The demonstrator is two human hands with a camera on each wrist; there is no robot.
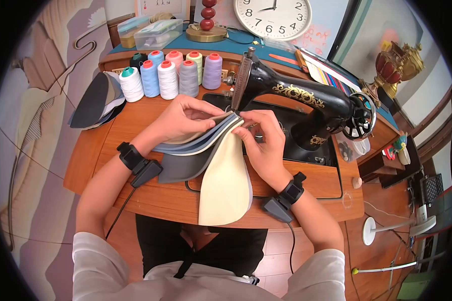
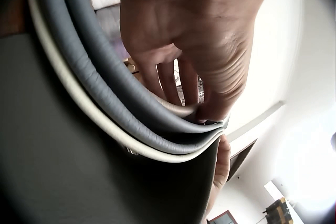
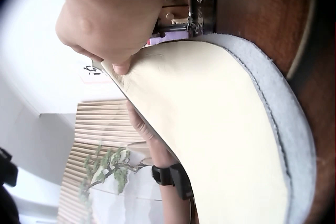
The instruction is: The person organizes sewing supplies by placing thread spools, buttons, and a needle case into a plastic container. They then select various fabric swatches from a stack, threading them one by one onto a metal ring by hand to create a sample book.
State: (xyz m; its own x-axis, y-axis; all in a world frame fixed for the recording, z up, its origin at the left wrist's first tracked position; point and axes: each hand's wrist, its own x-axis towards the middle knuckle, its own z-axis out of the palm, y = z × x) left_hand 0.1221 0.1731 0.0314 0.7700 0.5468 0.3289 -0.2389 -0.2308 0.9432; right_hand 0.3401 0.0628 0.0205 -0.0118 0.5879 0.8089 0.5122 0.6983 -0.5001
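Note:
A stack of curved panels is held up in front of the sewing machine (image 1: 291,90): a cream panel (image 1: 225,180) hangs lowest, beside a dark grey panel (image 1: 186,168) and blue-grey ones (image 1: 186,146). The left hand (image 1: 188,118) pinches the upper layers near their narrow tip, thumb on the near side. With thumb and fingers, the right hand (image 1: 263,143) pinches the cream panel's top corner. In the left wrist view, the left hand (image 2: 194,40) grips above several stacked edges (image 2: 100,92). The right wrist view shows the right hand's (image 3: 113,22) thumb pressing the cream panel (image 3: 205,113).
Several thread cones (image 1: 168,79) stand behind the hands on the wooden table (image 1: 105,155). More dark and grey panels (image 1: 96,100) lie at the left edge. Farther back are plastic boxes (image 1: 158,34) and a round clock (image 1: 273,17); a small spool (image 1: 357,182) stands at right.

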